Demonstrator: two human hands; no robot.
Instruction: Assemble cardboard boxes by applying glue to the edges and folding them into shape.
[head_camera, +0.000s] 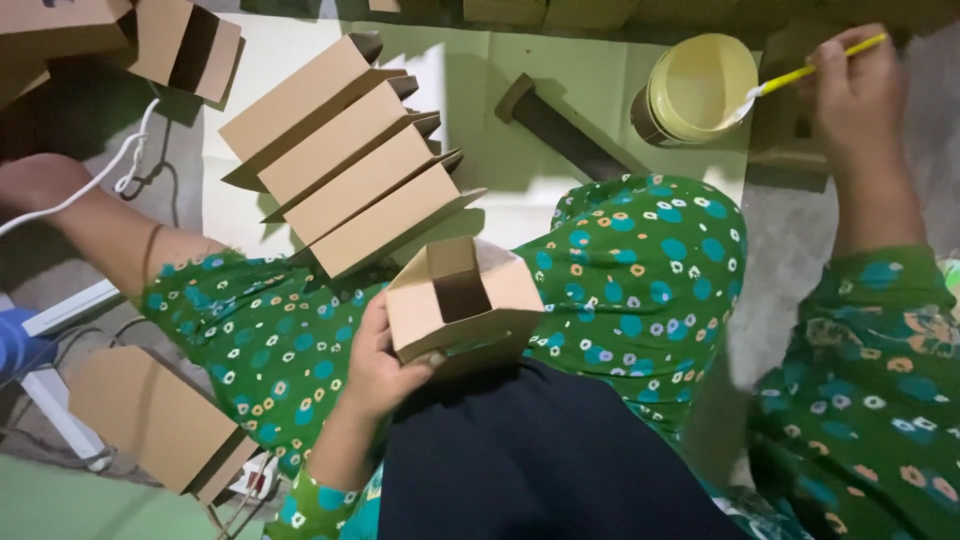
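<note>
Left hand (375, 365) clamps small cardboard box (462, 298) by its side wall; likely light, crushable. Right hand (858, 80) pinches yellow brush (800, 74) over glue pot (700, 88).

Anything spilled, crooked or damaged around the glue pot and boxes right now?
Nothing stands out. The left hand holds an open cardboard box; the right hand dips a yellow brush into the pot.

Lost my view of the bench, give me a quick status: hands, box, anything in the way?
Left hand grips open cardboard box on lap. Right hand holds brush at glue tub. Nothing between them.
</note>
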